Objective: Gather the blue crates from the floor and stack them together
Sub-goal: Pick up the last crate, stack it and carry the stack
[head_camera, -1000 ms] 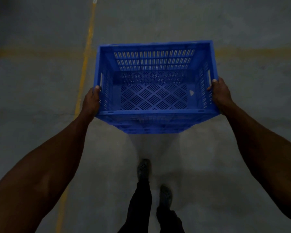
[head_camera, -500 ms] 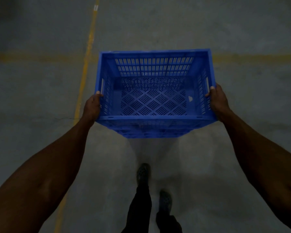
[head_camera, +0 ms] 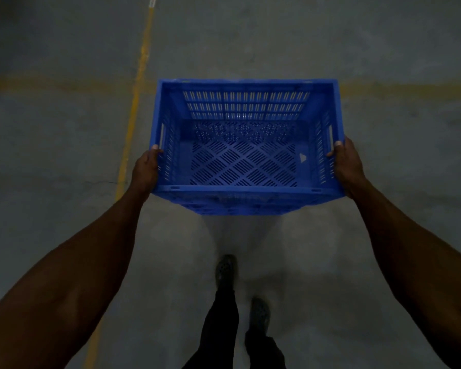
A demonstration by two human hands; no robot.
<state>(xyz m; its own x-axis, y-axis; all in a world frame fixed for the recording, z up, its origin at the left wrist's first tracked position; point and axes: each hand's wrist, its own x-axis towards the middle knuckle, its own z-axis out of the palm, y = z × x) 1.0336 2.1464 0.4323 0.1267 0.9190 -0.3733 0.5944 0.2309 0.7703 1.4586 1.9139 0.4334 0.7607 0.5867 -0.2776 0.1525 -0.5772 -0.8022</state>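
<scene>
While the blue crate [head_camera: 246, 145] was carried above the grey floor [head_camera: 64, 155], the left hand [head_camera: 145, 170] grasped its left wall and the right hand [head_camera: 347, 166] grasped its right wall. Nothing lay inside it. Two shoes [head_camera: 225, 270] stood below the crate, and a yellow line [head_camera: 133, 107] ran left of it.

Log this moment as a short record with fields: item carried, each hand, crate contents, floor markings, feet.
item carried: blue crate, held off the floor, rim roughly level
left hand: grips the crate's left side near its handle slot
right hand: grips the right side near its handle slot
crate contents: nothing inside
floor markings: yellow lines on concrete floor
feet: two shoes below the crate
</scene>
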